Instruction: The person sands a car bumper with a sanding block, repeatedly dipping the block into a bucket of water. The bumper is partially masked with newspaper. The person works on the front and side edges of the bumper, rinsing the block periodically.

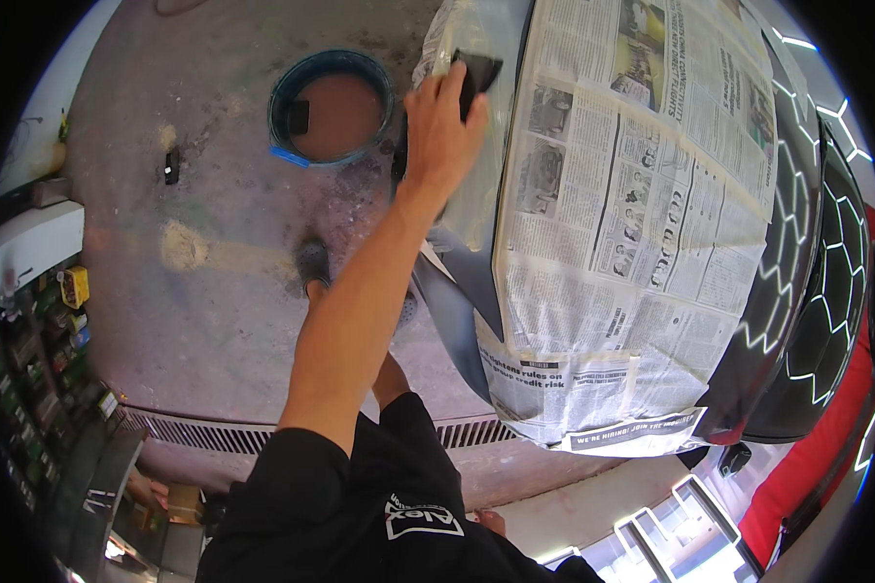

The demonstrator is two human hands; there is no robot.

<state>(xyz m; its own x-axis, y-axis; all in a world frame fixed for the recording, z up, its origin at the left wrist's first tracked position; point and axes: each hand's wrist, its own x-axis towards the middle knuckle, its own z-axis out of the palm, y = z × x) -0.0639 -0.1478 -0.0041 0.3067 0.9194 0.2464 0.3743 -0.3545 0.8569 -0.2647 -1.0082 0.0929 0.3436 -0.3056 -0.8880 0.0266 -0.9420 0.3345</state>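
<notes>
My left hand (442, 136) reaches up and away, its fingers closed on a black sanding pad (481, 73). The pad rests against a pale, wet-looking strip of car body panel (472, 185), just left of the newspaper masking. Newspaper sheets (632, 185) taped along their edges cover much of the dark car beside it. At the lower edge, only a small part of my right hand (491, 522) shows past my black shirt; its fingers are mostly hidden. On the floor left of my left hand stands a dark round tub (280, 87) of brownish water, with a dark rectangular patch in it.
A small black object (171, 165) lies on the stained concrete floor. Behind the floor grate (204, 434) runs a lighter strip of ground. Shelves of containers (29, 389) and a white cabinet (34, 257) line the left side. Glossy dark car panels (783, 253) extend right.
</notes>
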